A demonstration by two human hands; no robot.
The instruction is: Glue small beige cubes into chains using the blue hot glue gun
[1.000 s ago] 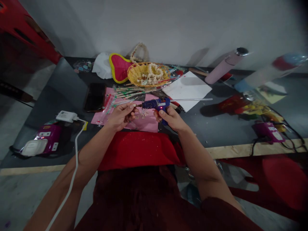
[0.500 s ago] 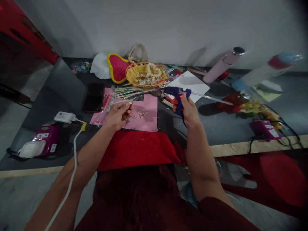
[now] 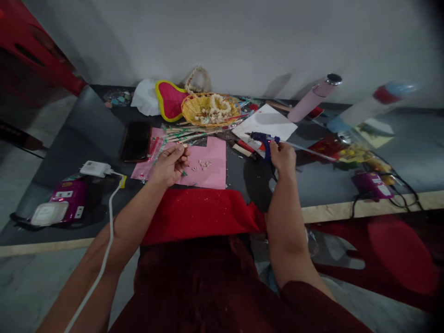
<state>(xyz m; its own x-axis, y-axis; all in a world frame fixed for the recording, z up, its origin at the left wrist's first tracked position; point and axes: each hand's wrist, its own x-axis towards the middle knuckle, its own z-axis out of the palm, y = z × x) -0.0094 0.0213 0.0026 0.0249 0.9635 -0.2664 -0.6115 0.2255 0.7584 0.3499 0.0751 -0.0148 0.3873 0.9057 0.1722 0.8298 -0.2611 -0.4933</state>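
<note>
Over the left part of a pink sheet (image 3: 217, 155), my left hand (image 3: 169, 164) pinches a small pale piece (image 3: 185, 145) between thumb and fingertips. My right hand (image 3: 283, 157) is wrapped round the handle of a blue glue gun (image 3: 265, 140). Its nozzle points left, and a long clear glue stick (image 3: 308, 151) sticks out of its back end. Several small pale bits (image 3: 204, 165) lie on the pink sheet, just right of my left hand. Behind it are wooden sticks in green-printed wrappers (image 3: 187, 133).
At the back stands a yellow wicker basket (image 3: 194, 111) with pale pieces in it. A phone (image 3: 136, 141) and a purple power adapter (image 3: 69, 199) with a white cable lie left. A pink flask (image 3: 314, 98), a bottle (image 3: 364, 108) and another purple adapter (image 3: 373, 185) are right.
My right hand has moved the glue gun to the right and slightly down, away from the wrapped sticks and over the white paper's edge. My left hand keeps its pinch, almost in place.
</note>
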